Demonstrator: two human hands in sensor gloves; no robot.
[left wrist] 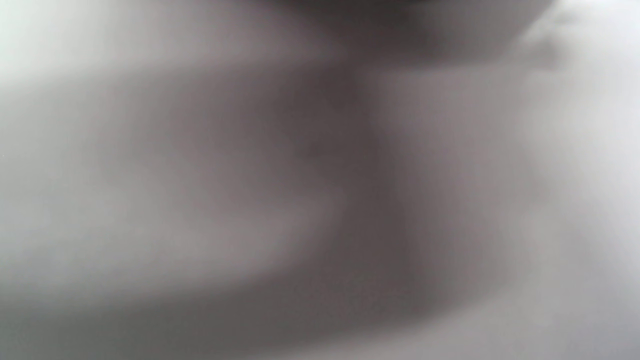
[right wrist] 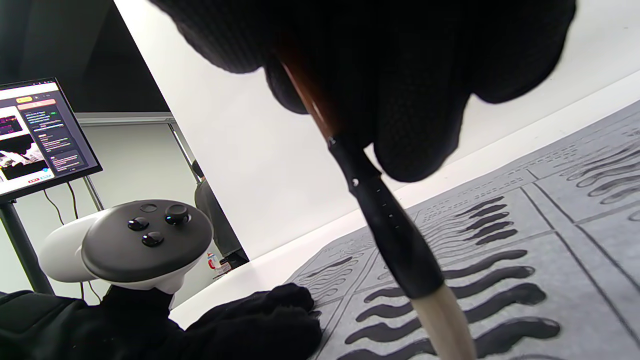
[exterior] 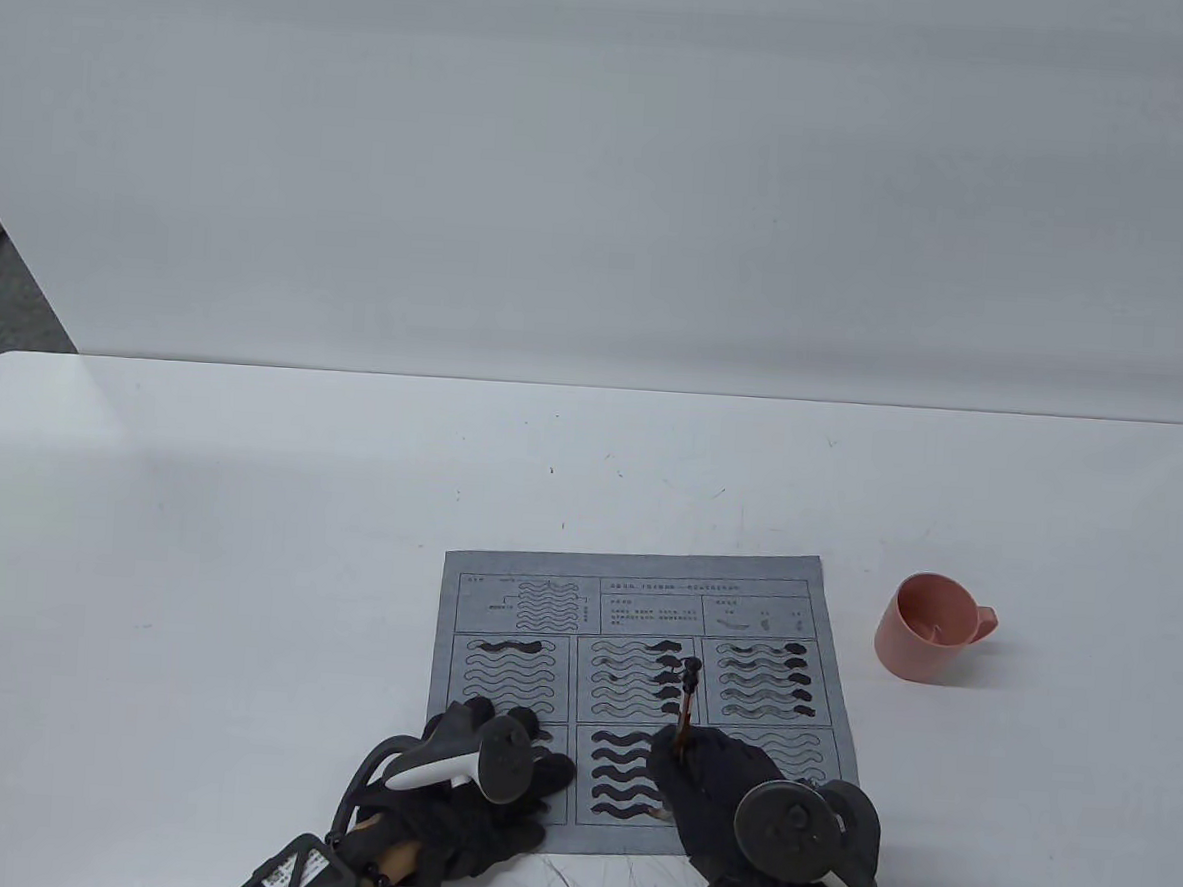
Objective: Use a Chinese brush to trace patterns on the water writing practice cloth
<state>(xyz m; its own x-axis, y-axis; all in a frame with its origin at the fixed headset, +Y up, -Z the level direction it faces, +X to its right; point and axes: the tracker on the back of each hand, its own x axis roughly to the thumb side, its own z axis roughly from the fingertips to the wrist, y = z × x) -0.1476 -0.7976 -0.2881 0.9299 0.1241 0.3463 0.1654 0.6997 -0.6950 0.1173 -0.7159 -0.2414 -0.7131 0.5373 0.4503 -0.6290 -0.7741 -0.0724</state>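
The right hand (exterior: 731, 788) grips the brush (right wrist: 385, 220) with its fingers (right wrist: 415, 125) closed round the shaft; the long axis slants down from them, pale tip toward the cloth (exterior: 821, 618) at the lower middle panel's last wave, and whether it touches I cannot tell. Beside it the left hand (exterior: 476, 772) rests on the cloth's near-left part, its curl unclear. Well beyond to the right, a pink cup (exterior: 926, 627) stands on the tabletop (exterior: 245, 543), contents unreadable.

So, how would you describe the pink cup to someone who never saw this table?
On the white table, look right of the grey practice cloth. The pink plastic cup stands there alone, handle pointing right. It is the only coloured thing.
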